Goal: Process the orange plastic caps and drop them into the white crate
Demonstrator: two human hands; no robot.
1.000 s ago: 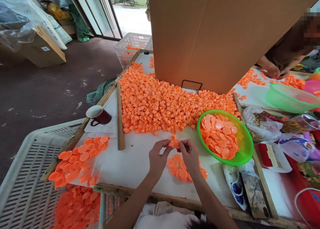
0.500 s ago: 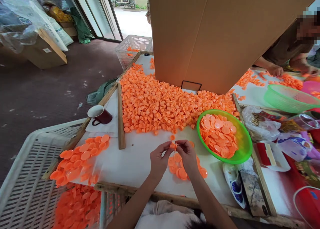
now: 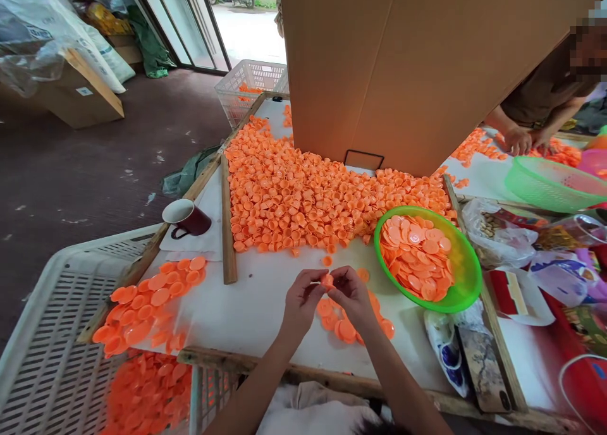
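My left hand (image 3: pixel 302 299) and my right hand (image 3: pixel 352 294) meet over the white table (image 3: pixel 265 302), both pinching one small orange plastic cap (image 3: pixel 327 281) between the fingertips. Fingers partly cover the cap. Flat orange discs (image 3: pixel 345 330) lie loose under and beside my right hand. Beyond my hands spreads a large heap of small orange cup-shaped caps (image 3: pixel 294 201). To the right, a green bowl (image 3: pixel 467 277) holds a pile of flat orange discs (image 3: pixel 415 258). More orange pieces (image 3: pixel 159 296) lie at the table's left corner.
A large cardboard box (image 3: pixel 370 74) stands at the back. A maroon mug (image 3: pixel 190 219) sits left of a wooden strip (image 3: pixel 228 232). A phone (image 3: pixel 482 368) lies front right. White crates (image 3: pixel 71 308) stand left. Another person's hands (image 3: pixel 526 139) work over orange pieces at far right.
My fingers have turned the cap, and its rounded face now shows between them. My right hand has tilted slightly inward. The other person's hands have come closer together.
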